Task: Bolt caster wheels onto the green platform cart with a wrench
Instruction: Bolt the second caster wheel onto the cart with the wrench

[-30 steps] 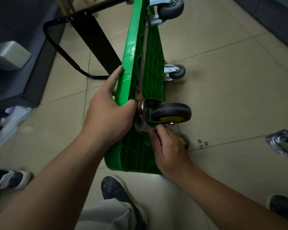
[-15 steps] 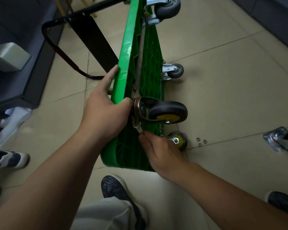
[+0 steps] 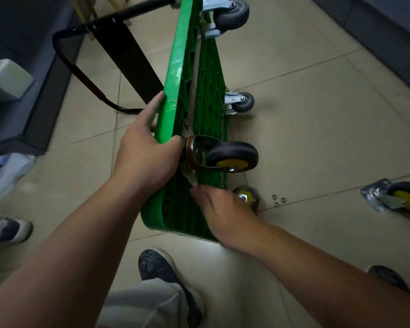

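Note:
The green platform cart (image 3: 175, 74) stands on its side edge, with its ribbed underside facing right. My left hand (image 3: 145, 157) grips its upper edge, the thumb lying next to the mounting plate of a caster wheel (image 3: 232, 157) with a black tyre and yellow hub. Just below that plate a short metal wrench (image 3: 191, 179) sticks out, and my right hand (image 3: 223, 214) pinches its lower end. A second yellow-hub caster (image 3: 247, 197) shows at the cart's bottom edge, partly hidden by my right hand.
Two grey casters (image 3: 232, 13) (image 3: 243, 104) sit on the cart's far end. A loose caster (image 3: 398, 197) and three small washers (image 3: 278, 201) lie on the tiled floor to the right. The black folded handle (image 3: 104, 27) juts left. Shoes (image 3: 161, 268) stand near the cart.
My right hand has dropped a little down and left from the caster plate, swinging the wrench's end downward. My left hand keeps its grip on the cart edge.

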